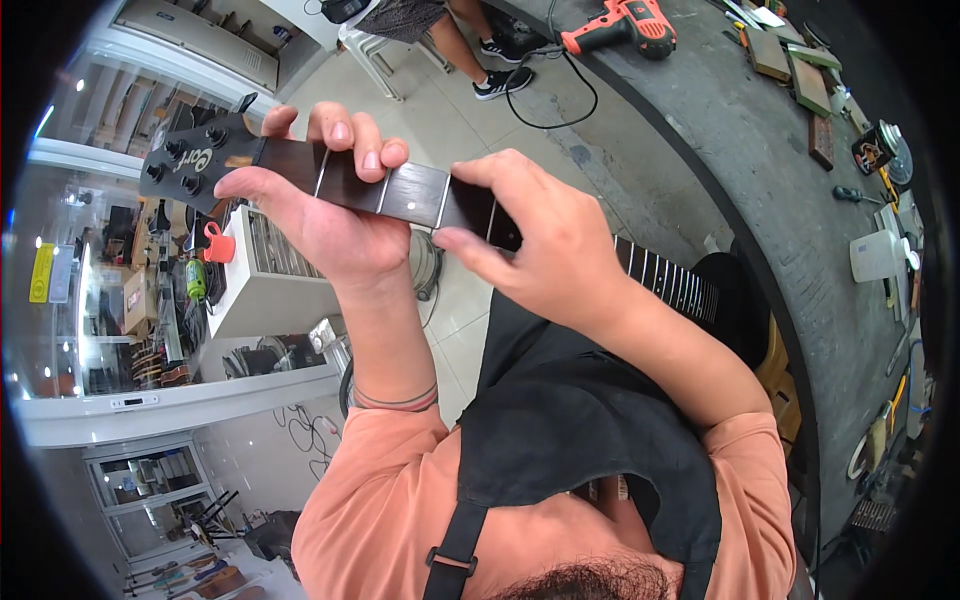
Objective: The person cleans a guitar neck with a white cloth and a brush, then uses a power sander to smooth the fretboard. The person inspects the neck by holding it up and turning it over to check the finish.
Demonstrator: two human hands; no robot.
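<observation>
A guitar with a dark fretted neck (345, 185) slants across my front, its black headstock (205, 165) at the upper left. No strings show on the fingerboard. My left hand (350, 225) is wrapped round the neck just below the headstock, thumb on the near side and fingertips curling over the far edge. Farther down, my right hand (550, 235) spans the neck, thumb on the near edge and index finger on the far edge. One fret space between the hands looks paler. The lower frets (670, 280) run toward a black body, partly hidden by my right forearm.
A curved grey workbench (720, 120) lies to the right, holding a red-black power tool (630, 28), wood blocks (790, 65), a screwdriver (855, 195) and a white container (875, 257). A white cabinet (270, 290) stands left. Another person's legs (460, 45) show at the top.
</observation>
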